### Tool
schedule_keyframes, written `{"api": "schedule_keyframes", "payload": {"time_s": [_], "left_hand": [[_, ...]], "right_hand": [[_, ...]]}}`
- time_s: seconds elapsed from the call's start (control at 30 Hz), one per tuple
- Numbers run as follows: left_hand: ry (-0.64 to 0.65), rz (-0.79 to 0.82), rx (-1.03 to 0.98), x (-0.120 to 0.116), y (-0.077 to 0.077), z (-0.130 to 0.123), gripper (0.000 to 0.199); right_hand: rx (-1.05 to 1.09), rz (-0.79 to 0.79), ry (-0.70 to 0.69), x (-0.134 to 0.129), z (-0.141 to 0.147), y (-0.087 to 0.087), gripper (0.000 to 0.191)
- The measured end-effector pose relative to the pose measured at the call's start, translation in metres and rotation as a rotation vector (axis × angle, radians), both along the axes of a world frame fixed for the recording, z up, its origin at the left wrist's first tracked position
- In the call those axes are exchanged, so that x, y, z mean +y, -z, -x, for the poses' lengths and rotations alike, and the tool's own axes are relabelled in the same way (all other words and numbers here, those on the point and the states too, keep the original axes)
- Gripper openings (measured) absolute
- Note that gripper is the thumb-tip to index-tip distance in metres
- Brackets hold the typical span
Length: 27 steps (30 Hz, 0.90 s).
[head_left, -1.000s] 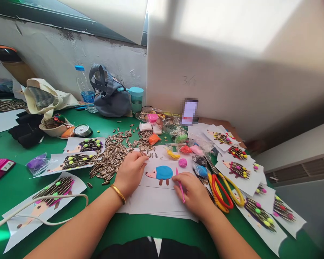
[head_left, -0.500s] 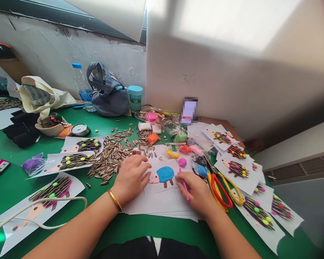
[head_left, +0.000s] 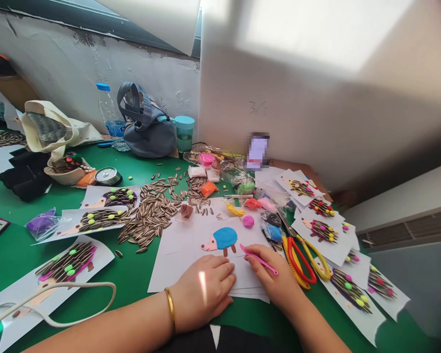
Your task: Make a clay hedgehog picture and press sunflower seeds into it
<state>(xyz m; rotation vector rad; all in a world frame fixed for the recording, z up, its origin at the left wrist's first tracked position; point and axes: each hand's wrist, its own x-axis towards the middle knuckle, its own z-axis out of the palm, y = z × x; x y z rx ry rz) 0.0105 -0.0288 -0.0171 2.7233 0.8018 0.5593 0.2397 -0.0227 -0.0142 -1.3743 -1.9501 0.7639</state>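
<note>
A clay hedgehog (head_left: 225,238) with a blue body, pale face and brown feet lies on stacked white paper (head_left: 183,255) before me. My left hand (head_left: 206,289), a gold bangle at its wrist, rests palm down on the paper's near edge, just below the hedgehog, fingers stretched out. In my right hand (head_left: 274,277) is a pink plastic modelling tool (head_left: 262,262), pinched between thumb and fingers. Its pointed end reaches close to the hedgehog's rear, apart from it. Behind lie a magenta clay ball (head_left: 248,221), a yellow clay piece (head_left: 235,210) and a wrapped brown clay piece (head_left: 186,211).
Sunflower seeds (head_left: 147,220) are heaped left of the paper. Scissors with red and yellow handles (head_left: 301,260) lie right of my right hand. Seed-covered hedgehog cards (head_left: 349,289) flank both sides. A white cable (head_left: 84,284) crosses the left. A bag (head_left: 149,132) and cup (head_left: 184,132) stand behind.
My left hand has moved from the paper's upper left down to its near edge, uncovering the brown clay. My right hand has drawn slightly back and right, tilting the pink tool flatter.
</note>
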Motion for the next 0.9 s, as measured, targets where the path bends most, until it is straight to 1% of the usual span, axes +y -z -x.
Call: {"api": "schedule_keyframes", "payload": {"time_s": [0.07, 0.13, 0.27, 0.37, 0.4, 0.47, 0.57, 0.63, 0.73, 0.9], "left_hand": [[0.006, 0.005, 0.019, -0.001, 0.001, 0.0, 0.032], [0.005, 0.011, 0.016, -0.002, 0.003, 0.0, 0.034], [0.03, 0.037, -0.016, -0.001, 0.008, 0.0, 0.042], [0.082, 0.061, -0.052, 0.0, 0.008, -0.001, 0.048], [0.094, 0.064, -0.069, 0.0, 0.007, -0.002, 0.045], [0.076, 0.054, -0.096, 0.0, 0.003, -0.002, 0.032], [-0.034, 0.015, -0.081, -0.001, -0.003, -0.002, 0.012], [-0.078, -0.011, -0.07, -0.002, -0.005, -0.002, 0.005], [-0.079, -0.026, -0.074, -0.003, -0.003, -0.003, 0.002], [-0.053, -0.019, -0.073, -0.004, 0.001, -0.003, 0.006]], "right_hand": [[0.037, -0.057, -0.013, 0.002, 0.002, 0.003, 0.017], [0.064, -0.08, -0.017, 0.004, 0.006, 0.004, 0.015], [0.097, -0.087, -0.001, 0.005, 0.016, 0.004, 0.011], [0.091, -0.073, 0.012, 0.003, 0.021, 0.006, 0.012], [0.084, -0.069, 0.019, 0.002, 0.022, 0.007, 0.012], [0.07, -0.072, 0.033, 0.002, 0.023, 0.008, 0.012], [0.058, -0.09, 0.037, 0.003, 0.024, 0.009, 0.012], [0.045, -0.103, 0.035, 0.003, 0.024, 0.01, 0.012], [0.012, -0.13, 0.031, 0.004, 0.024, 0.012, 0.012], [-0.047, -0.2, 0.019, 0.004, 0.026, 0.015, 0.012]]}}
